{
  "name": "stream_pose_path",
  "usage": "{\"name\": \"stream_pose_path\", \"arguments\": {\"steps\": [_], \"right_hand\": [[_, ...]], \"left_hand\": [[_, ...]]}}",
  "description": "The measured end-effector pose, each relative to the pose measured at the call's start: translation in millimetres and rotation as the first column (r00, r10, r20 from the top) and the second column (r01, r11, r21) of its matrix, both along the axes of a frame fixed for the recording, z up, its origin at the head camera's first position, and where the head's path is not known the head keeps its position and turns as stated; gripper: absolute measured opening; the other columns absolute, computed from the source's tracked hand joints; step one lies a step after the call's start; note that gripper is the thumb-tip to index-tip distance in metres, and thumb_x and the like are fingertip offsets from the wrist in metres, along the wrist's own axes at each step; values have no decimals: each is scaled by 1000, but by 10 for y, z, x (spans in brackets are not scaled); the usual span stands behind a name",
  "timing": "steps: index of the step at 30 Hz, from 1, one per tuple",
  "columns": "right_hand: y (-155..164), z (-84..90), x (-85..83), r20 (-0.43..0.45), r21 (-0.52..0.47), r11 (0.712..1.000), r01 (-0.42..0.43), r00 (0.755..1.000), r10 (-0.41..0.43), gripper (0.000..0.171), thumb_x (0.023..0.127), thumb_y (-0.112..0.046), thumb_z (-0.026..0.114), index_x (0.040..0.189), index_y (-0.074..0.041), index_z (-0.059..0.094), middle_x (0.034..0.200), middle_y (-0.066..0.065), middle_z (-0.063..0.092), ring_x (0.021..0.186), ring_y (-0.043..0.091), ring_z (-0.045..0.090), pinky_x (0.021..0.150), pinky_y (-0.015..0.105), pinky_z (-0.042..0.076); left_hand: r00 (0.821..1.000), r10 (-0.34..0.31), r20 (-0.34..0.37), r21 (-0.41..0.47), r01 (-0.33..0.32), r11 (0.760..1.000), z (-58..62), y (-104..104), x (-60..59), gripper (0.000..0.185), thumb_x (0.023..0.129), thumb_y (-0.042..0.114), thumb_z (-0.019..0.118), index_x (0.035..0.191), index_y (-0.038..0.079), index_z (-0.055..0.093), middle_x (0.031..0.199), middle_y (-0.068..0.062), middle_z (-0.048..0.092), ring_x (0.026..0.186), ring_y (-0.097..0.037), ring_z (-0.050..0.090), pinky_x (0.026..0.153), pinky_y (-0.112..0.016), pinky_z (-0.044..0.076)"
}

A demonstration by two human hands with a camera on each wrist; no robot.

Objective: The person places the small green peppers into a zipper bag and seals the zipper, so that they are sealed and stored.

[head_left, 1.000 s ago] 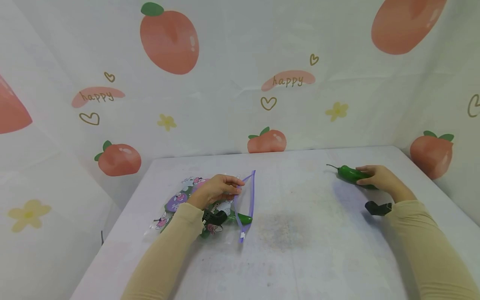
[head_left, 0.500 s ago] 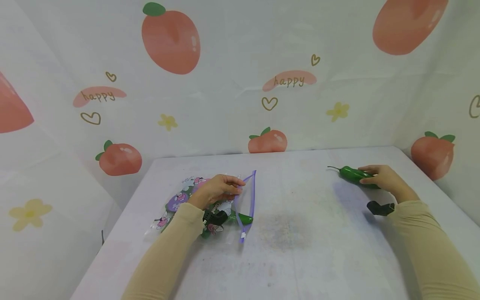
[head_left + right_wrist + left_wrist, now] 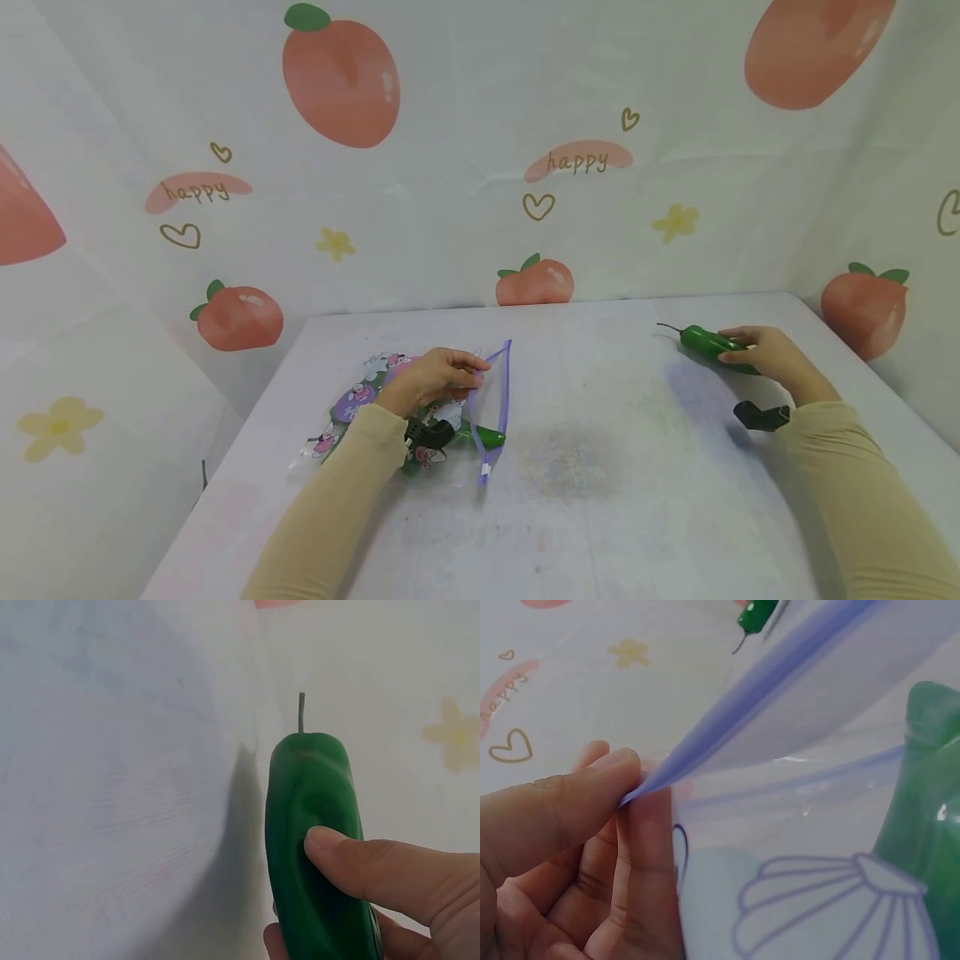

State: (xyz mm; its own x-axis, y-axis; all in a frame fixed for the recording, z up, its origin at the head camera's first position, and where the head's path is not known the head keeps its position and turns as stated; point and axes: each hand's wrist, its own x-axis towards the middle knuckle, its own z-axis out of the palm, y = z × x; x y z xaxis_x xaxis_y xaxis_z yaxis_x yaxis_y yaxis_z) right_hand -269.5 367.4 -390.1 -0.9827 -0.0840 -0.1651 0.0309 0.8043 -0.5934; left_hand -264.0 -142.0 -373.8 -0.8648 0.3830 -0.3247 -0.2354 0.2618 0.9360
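On the left of the table in the head view lies a clear zip bag (image 3: 347, 406) printed with purple and pink cartoon figures. My left hand (image 3: 433, 379) pinches its rim between thumb and fingers, and the purple zip edge (image 3: 739, 712) runs from that pinch in the left wrist view. The bag's mouth gapes to the right. Green peppers are inside; the tip of one pepper (image 3: 491, 437) shows at the mouth. At the far right, my right hand (image 3: 776, 358) grips a long green pepper (image 3: 311, 787) by its lower half, thumb on top, thin stem pointing away.
The white table (image 3: 600, 533) meets a white cloth backdrop (image 3: 450, 208) with printed peaches at its back edge. A white slider (image 3: 485, 471) sits at the bag's near corner. Black wrist cameras (image 3: 761, 416) stick out under both wrists.
The pepper in my right hand has shifted slightly right, and its stem end has risen a little, with a shadow now apart below the stem. My left hand and the bag stay put.
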Motion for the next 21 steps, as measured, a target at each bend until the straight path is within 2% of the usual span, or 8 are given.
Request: {"name": "stream_pose_path", "arguments": {"steps": [8,21], "right_hand": [[-38,41,10,-13,-35,999,11,1000,-11,67,92,-24,64,141,11,36,137,42,35,120,53,38,95,66,34],[-271,160,73,-61,-15,1000,-21,998,20,65,91,-25,65,141,8,40,135,39,40,117,50,43,91,62,41]], "left_hand": [[1000,11,4,-4,-11,1000,-4,11,0,35,88,-1,66,122,-7,61,83,3,58,76,-11,59,70,-24,51],[1000,11,11,-12,-11,1000,-11,17,8,36,88,-1,66,123,-8,59,84,2,58,75,-10,58,69,-23,51]]}}
